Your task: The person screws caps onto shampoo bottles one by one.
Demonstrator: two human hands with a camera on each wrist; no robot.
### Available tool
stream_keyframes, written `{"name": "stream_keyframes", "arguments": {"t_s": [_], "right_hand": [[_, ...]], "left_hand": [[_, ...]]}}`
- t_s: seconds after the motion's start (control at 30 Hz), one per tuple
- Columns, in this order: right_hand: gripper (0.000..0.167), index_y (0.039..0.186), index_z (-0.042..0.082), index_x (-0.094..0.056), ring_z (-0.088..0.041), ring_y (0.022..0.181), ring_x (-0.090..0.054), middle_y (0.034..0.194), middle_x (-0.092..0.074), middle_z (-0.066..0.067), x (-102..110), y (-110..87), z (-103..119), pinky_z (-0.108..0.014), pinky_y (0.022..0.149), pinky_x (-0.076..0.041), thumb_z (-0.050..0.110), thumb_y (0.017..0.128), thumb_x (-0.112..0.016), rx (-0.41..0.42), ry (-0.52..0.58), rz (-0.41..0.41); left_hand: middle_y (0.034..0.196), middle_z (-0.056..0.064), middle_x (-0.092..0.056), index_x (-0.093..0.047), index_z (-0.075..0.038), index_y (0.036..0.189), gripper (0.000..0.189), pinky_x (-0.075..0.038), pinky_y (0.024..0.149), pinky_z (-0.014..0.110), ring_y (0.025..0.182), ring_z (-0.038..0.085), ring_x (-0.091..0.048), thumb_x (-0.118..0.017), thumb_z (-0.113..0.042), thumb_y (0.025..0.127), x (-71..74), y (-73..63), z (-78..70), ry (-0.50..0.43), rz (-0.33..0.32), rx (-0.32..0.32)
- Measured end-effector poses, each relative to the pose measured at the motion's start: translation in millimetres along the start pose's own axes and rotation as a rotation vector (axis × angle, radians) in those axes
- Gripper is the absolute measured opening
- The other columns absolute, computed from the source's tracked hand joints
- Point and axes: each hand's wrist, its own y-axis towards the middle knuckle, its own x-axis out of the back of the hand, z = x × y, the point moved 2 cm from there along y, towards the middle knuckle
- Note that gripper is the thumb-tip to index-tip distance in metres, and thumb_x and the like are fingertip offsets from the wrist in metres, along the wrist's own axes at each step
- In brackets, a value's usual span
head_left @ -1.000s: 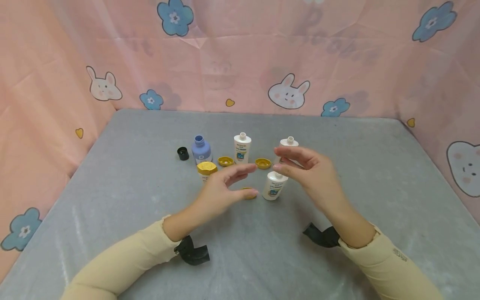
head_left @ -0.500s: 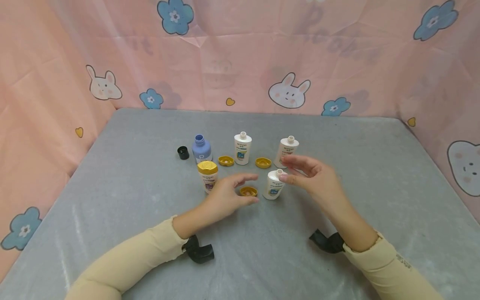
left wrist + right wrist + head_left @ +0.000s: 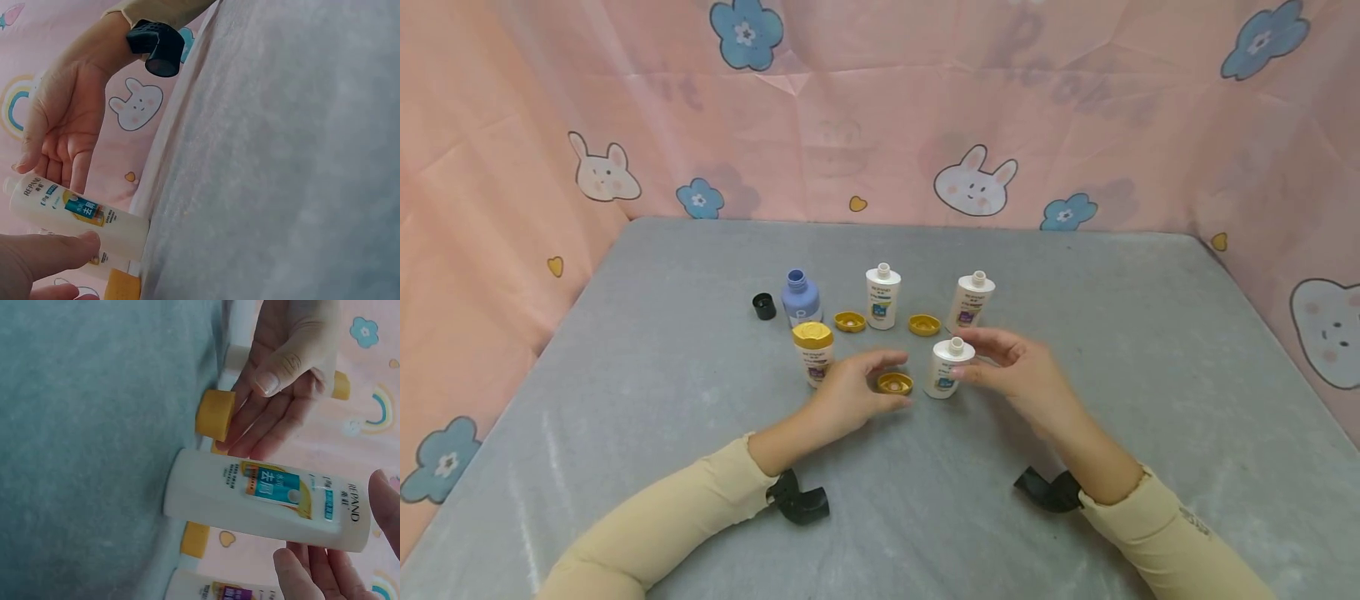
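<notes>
A white bottle [image 3: 945, 379] without a cap stands upright at the middle right of the table. My right hand [image 3: 1018, 379] is beside it, thumb in front and fingers behind. In the right wrist view the thumb [image 3: 386, 509] looks apart from the bottle [image 3: 269, 499]. To its left lies a gold cap [image 3: 895, 383], hollow side up. My left hand [image 3: 850, 396] curves loosely about this cap, with thumb and fingers spread on either side. The right wrist view shows those fingers close behind the cap [image 3: 215, 415]; whether they touch it I cannot tell.
Two uncapped white bottles, one left [image 3: 883, 298] and one right [image 3: 972, 304], stand behind, near two gold caps [image 3: 850, 322] [image 3: 924, 325]. An open blue bottle [image 3: 801, 300] is beside a black cap [image 3: 764, 306]. A gold-capped white bottle [image 3: 815, 358] stands by my left hand.
Both hands have come down toward the table. The left has lowered to the front gold cap, and the right has sunk from above the front bottle's neck to beside its upper body.
</notes>
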Motion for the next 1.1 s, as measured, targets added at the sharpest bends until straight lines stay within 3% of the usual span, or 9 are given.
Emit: {"name": "stream_keyframes", "arguments": {"t_s": [0.07, 0.3, 0.33, 0.47, 0.63, 0.8, 1.1], "right_hand": [[0.057, 0.137, 0.005, -0.058, -0.026, 0.139, -0.049, 0.143, -0.058, -0.013, -1, 0.7, -1, -0.016, 0.096, -0.049, 0.022, 0.087, -0.078, -0.005, -0.008, 0.003], [0.061, 0.14, 0.003, -0.055, -0.027, 0.142, -0.046, 0.144, -0.056, -0.016, -4, 4.7, -7, -0.046, 0.115, -0.042, 0.02, 0.086, -0.079, -0.05, 0.015, 0.02], [0.061, 0.14, 0.003, -0.055, -0.027, 0.142, -0.046, 0.144, -0.056, -0.016, -5, 5.1, -8, -0.046, 0.115, -0.042, 0.02, 0.086, -0.079, -0.055, 0.019, 0.023], [0.061, 0.139, 0.003, -0.056, -0.024, 0.138, -0.051, 0.141, -0.059, -0.013, -5, 7.3, -11, -0.031, 0.108, -0.048, 0.02, 0.086, -0.08, -0.06, 0.027, 0.024], [0.057, 0.135, -0.003, -0.058, -0.003, 0.116, -0.063, 0.128, -0.069, -0.004, -8, 9.8, -14, -0.012, 0.091, -0.05, 0.014, 0.085, -0.079, -0.014, 0.064, 0.032], [0.054, 0.132, -0.007, -0.058, 0.008, 0.101, -0.064, 0.118, -0.073, 0.001, -10, 11.4, -17, -0.012, 0.088, -0.052, 0.009, 0.085, -0.078, 0.025, 0.086, 0.043], [0.054, 0.132, -0.006, -0.059, 0.007, 0.101, -0.064, 0.123, -0.071, -0.006, -9, 12.7, -19, -0.011, 0.088, -0.051, 0.012, 0.085, -0.079, 0.028, 0.058, 0.045]], "left_hand": [[0.134, 0.009, -0.065, -0.061, -0.005, 0.132, 0.055, -0.049, 0.108, 0.04, 0.124, 0.026, -0.062, -0.082, -0.011, 0.081, -0.2, 0.2, 1.1, -0.004, -0.002, 0.01], [0.132, 0.011, -0.066, -0.062, -0.003, 0.13, 0.052, -0.05, 0.107, 0.039, 0.122, 0.026, -0.063, -0.08, -0.007, 0.082, -0.5, 0.5, 3.4, -0.013, 0.014, 0.01], [0.132, 0.011, -0.066, -0.062, -0.003, 0.13, 0.052, -0.05, 0.107, 0.039, 0.122, 0.026, -0.063, -0.08, -0.007, 0.082, -0.6, 0.5, 3.8, -0.013, 0.019, 0.007], [0.131, 0.01, -0.067, -0.063, -0.004, 0.129, 0.049, -0.05, 0.107, 0.039, 0.122, 0.025, -0.063, -0.079, -0.007, 0.083, -0.6, 0.9, 5.3, -0.007, 0.036, -0.004], [0.13, 0.009, -0.067, -0.065, -0.004, 0.128, 0.046, -0.051, 0.105, 0.039, 0.121, 0.025, -0.063, -0.079, -0.007, 0.084, -0.1, 1.0, 6.1, 0.011, 0.045, -0.016], [0.13, 0.009, -0.067, -0.066, -0.005, 0.128, 0.044, -0.052, 0.105, 0.038, 0.121, 0.024, -0.064, -0.077, -0.005, 0.085, 0.2, 1.0, 7.2, 0.018, 0.055, -0.018], [0.128, 0.008, -0.069, -0.067, -0.006, 0.125, 0.04, -0.054, 0.101, 0.035, 0.118, 0.023, -0.066, -0.075, -0.003, 0.086, -1.4, 2.3, 9.7, 0.02, 0.046, 0.0]]}}
